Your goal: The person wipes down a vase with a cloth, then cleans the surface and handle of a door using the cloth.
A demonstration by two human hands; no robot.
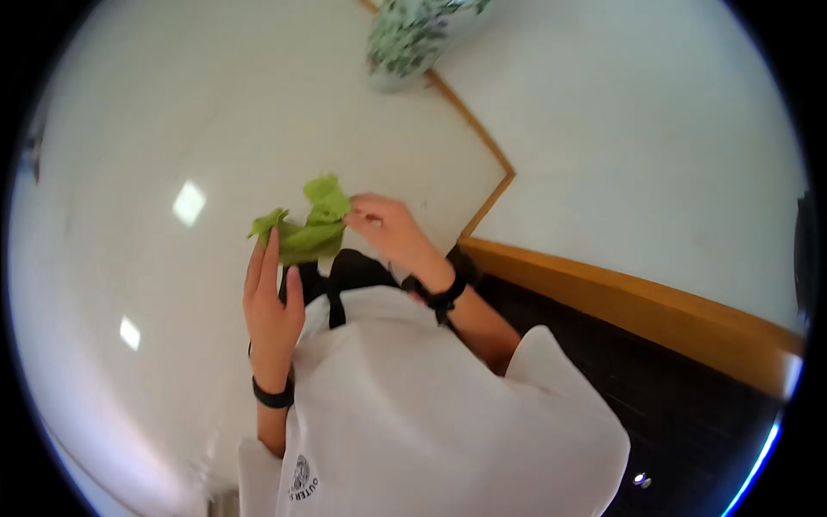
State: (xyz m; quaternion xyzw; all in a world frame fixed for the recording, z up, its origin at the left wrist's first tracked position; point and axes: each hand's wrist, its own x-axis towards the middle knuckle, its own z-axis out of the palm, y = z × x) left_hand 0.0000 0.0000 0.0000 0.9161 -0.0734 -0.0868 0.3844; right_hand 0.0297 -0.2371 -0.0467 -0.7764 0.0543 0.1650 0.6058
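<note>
A crumpled light-green leaf [314,237], lettuce-like, is held up between my two hands over the pale glossy surface. My left hand [273,314] holds its left part, with long fingers along the leaf and the thumb below it. At the leaf's upper right edge, the fingertips of my right hand [392,231] are pinched together on it. Both wrists carry black bands.
A white-and-green patterned object [413,43], too blurred to name, stands at the top. Thin brown strips [474,121] cross the pale surface [129,129]. A thick wooden edge [637,297] runs to the right above a dark area [689,414]. My white shirt fills the bottom.
</note>
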